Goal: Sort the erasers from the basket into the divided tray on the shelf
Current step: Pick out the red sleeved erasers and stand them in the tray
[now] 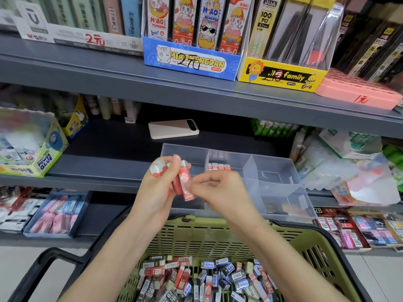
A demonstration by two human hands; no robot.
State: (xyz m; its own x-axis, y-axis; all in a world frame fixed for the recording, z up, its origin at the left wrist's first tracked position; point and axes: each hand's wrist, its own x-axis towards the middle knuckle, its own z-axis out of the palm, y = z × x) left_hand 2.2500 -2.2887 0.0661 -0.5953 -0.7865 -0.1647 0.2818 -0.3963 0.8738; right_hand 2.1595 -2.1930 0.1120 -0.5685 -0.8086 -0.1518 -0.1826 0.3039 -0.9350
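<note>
My left hand [158,182] grips a bunch of red-sleeved erasers [183,182] just in front of the clear divided tray [277,168] on the middle shelf. My right hand [220,188] pinches the lower end of the outermost red eraser in that bunch. A short row of red erasers [219,166] stands in the tray's middle back compartment; the other compartments look bare. Below my arms, the green basket [218,236] holds a heap of red, blue and black erasers [207,280].
A pale phone [173,128] lies on the shelf behind the tray. A glue box [32,147] stands at left and plastic bags [349,168] at right. Trays of erasers [56,216] fill the lower shelf; boxed pencil leads [192,40] line the upper one.
</note>
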